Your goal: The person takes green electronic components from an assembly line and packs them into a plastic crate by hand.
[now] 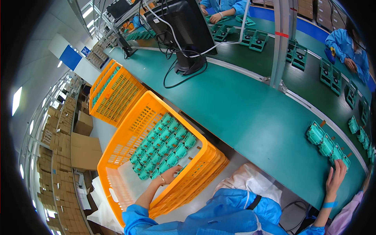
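My left hand (170, 176) reaches into an orange plastic crate (111, 156), at the near end of the rows of small teal plastic housings (160, 145). Its fingers are curled together beside the nearest housings. Whatever they may hold is hidden. On the green bench at the right, my right hand (337, 177) rests with its fingers stretched over the near end of a short line of teal housings (326, 144). The fingertips touch the last housing, which they partly cover. Small brown tabs stick out from these pieces.
Behind the crate stands another orange crate (117, 92). A monitor (184, 31) with loose cables stands on the green bench (231, 105). A metal post (280, 47) rises by the conveyor, which carries teal frames (258, 41). Co-workers (346, 51) sit across it.
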`<action>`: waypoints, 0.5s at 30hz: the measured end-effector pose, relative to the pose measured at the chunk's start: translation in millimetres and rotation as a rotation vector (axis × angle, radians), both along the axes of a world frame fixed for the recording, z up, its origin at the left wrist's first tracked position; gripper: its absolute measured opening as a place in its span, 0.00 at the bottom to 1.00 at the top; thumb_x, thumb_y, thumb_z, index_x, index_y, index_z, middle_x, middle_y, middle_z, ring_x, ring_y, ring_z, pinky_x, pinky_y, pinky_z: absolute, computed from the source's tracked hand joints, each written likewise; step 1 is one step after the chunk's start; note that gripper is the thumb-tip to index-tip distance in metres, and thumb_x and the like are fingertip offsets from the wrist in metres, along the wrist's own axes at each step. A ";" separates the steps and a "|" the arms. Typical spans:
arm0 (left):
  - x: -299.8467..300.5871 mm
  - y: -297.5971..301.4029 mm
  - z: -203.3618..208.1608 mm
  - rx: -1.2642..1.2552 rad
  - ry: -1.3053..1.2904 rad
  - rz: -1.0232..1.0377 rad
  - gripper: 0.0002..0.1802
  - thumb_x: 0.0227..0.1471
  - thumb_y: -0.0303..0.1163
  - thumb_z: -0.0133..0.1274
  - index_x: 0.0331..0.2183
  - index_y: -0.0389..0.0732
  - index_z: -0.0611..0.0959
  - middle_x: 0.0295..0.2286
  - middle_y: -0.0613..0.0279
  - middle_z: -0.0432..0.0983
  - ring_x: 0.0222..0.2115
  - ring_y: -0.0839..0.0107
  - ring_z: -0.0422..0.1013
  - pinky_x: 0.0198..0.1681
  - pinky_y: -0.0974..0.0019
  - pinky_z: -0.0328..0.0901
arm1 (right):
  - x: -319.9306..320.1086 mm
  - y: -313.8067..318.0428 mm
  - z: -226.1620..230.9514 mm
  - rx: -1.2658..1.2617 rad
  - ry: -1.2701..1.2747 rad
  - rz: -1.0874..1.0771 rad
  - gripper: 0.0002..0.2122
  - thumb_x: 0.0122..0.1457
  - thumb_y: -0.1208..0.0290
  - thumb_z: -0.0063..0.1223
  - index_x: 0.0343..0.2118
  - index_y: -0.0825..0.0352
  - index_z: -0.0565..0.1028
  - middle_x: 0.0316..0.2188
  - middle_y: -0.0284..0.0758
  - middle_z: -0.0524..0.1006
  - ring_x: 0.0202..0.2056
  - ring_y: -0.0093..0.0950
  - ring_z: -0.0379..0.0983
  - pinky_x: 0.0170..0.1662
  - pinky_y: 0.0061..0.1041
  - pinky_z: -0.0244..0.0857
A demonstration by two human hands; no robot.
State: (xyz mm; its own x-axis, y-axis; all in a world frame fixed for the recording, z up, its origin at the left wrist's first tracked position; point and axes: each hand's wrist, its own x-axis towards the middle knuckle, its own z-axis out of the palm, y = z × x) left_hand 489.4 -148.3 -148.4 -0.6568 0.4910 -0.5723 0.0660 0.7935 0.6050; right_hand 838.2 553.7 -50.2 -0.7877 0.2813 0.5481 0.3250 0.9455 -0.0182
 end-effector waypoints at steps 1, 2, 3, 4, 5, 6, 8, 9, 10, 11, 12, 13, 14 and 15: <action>-0.2 4.9 13.3 -0.002 -0.070 0.083 0.35 0.52 0.38 0.67 0.58 0.38 0.74 0.53 0.48 0.74 0.55 0.54 0.71 0.60 0.55 0.66 | 1.6 0.8 -0.8 -0.003 -0.001 -0.007 0.15 0.63 0.78 0.52 0.52 0.75 0.74 0.51 0.49 0.73 0.53 0.48 0.69 0.58 0.44 0.62; -0.2 -8.2 17.8 -0.009 -0.065 0.091 0.35 0.52 0.38 0.67 0.58 0.38 0.74 0.53 0.48 0.74 0.55 0.54 0.71 0.60 0.55 0.66 | -0.7 0.5 -1.6 -0.004 0.005 0.005 0.15 0.63 0.78 0.52 0.52 0.75 0.74 0.51 0.49 0.73 0.52 0.49 0.69 0.58 0.44 0.62; -3.8 -24.8 21.2 -0.003 -0.084 0.084 0.37 0.50 0.40 0.68 0.59 0.39 0.74 0.53 0.48 0.74 0.54 0.55 0.72 0.58 0.55 0.68 | -2.6 0.6 -3.0 -0.004 0.010 0.014 0.15 0.63 0.78 0.52 0.52 0.75 0.74 0.51 0.49 0.73 0.52 0.49 0.69 0.58 0.44 0.62; -5.5 -39.7 22.9 0.004 -0.104 0.077 0.40 0.48 0.41 0.70 0.59 0.41 0.74 0.53 0.48 0.74 0.53 0.56 0.73 0.55 0.55 0.70 | -4.0 1.0 -4.4 -0.011 0.012 0.019 0.15 0.63 0.78 0.52 0.52 0.75 0.74 0.51 0.49 0.73 0.52 0.49 0.69 0.58 0.44 0.62; -7.5 -39.3 26.9 0.002 -0.108 0.072 0.40 0.48 0.41 0.70 0.59 0.41 0.74 0.53 0.48 0.74 0.53 0.56 0.73 0.55 0.55 0.70 | -2.1 2.2 -5.1 -0.012 0.013 0.018 0.15 0.63 0.78 0.52 0.52 0.75 0.74 0.51 0.49 0.73 0.52 0.49 0.69 0.57 0.44 0.62; -10.1 -38.6 30.5 -0.177 -0.071 0.040 0.34 0.51 0.37 0.67 0.57 0.40 0.75 0.52 0.52 0.76 0.52 0.60 0.74 0.56 0.57 0.70 | 0.2 3.2 -5.9 -0.013 0.013 0.016 0.15 0.63 0.78 0.52 0.52 0.75 0.74 0.51 0.49 0.73 0.52 0.49 0.69 0.57 0.44 0.62; -14.3 -40.5 30.5 -0.355 -0.034 0.001 0.29 0.54 0.33 0.64 0.55 0.40 0.76 0.50 0.55 0.78 0.51 0.65 0.75 0.56 0.59 0.70 | 4.6 3.7 -5.7 -0.006 0.006 0.004 0.15 0.63 0.78 0.52 0.52 0.75 0.74 0.51 0.49 0.73 0.52 0.49 0.69 0.57 0.44 0.62; -14.0 -50.0 22.4 -0.441 -0.200 0.012 0.36 0.48 0.39 0.68 0.58 0.41 0.74 0.51 0.52 0.77 0.52 0.62 0.74 0.53 0.57 0.71 | 4.3 3.1 -4.8 0.001 0.006 0.003 0.15 0.63 0.78 0.52 0.52 0.75 0.74 0.51 0.49 0.73 0.52 0.49 0.69 0.57 0.44 0.62; -13.1 -56.3 10.8 -0.525 -0.369 0.020 0.44 0.43 0.45 0.72 0.60 0.42 0.73 0.53 0.48 0.75 0.52 0.60 0.73 0.49 0.56 0.73 | 4.0 1.9 -2.8 0.004 0.003 0.001 0.15 0.63 0.78 0.52 0.52 0.75 0.74 0.51 0.49 0.73 0.52 0.49 0.69 0.57 0.44 0.62; -10.6 -60.5 -7.6 -0.520 -0.372 0.007 0.44 0.43 0.45 0.72 0.60 0.42 0.73 0.53 0.48 0.75 0.52 0.60 0.73 0.49 0.56 0.73 | 4.4 -0.3 0.4 0.017 -0.005 -0.001 0.15 0.63 0.78 0.52 0.52 0.75 0.74 0.51 0.49 0.73 0.52 0.49 0.69 0.57 0.44 0.62; -3.0 -69.0 -27.2 -0.353 -0.268 -0.086 0.43 0.46 0.44 0.70 0.60 0.42 0.73 0.53 0.47 0.75 0.50 0.58 0.74 0.49 0.56 0.72 | 5.7 -1.1 1.7 0.025 -0.010 -0.004 0.15 0.62 0.79 0.52 0.52 0.75 0.74 0.51 0.49 0.73 0.52 0.49 0.69 0.57 0.44 0.62; 3.7 -75.4 -48.0 -0.182 -0.165 -0.179 0.41 0.48 0.43 0.68 0.60 0.41 0.72 0.52 0.45 0.75 0.48 0.56 0.75 0.49 0.56 0.72 | 7.5 -1.2 2.7 0.026 -0.016 -0.014 0.15 0.62 0.79 0.52 0.52 0.75 0.74 0.51 0.49 0.73 0.52 0.49 0.69 0.57 0.44 0.62; 9.2 -107.7 -66.0 -0.206 -0.157 -0.160 0.41 0.48 0.43 0.68 0.60 0.41 0.72 0.52 0.45 0.75 0.48 0.56 0.75 0.49 0.56 0.72 | 2.4 0.6 0.0 -0.003 -0.002 0.002 0.15 0.62 0.79 0.52 0.52 0.75 0.74 0.51 0.49 0.73 0.52 0.48 0.70 0.57 0.44 0.62; 17.6 -139.0 -77.4 -0.160 -0.123 -0.091 0.39 0.50 0.43 0.66 0.60 0.42 0.72 0.51 0.45 0.76 0.47 0.54 0.76 0.49 0.56 0.72 | -4.1 3.5 -5.5 -0.038 0.014 0.023 0.15 0.62 0.79 0.52 0.52 0.75 0.74 0.51 0.48 0.73 0.52 0.48 0.70 0.57 0.44 0.62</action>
State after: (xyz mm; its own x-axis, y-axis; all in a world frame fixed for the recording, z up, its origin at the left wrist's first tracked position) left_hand 507.0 -287.3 -225.8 -0.5346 0.4416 -0.7205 0.0752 0.8741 0.4799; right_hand 834.1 557.2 -55.7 -0.7866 0.2837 0.5484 0.3026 0.9514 -0.0583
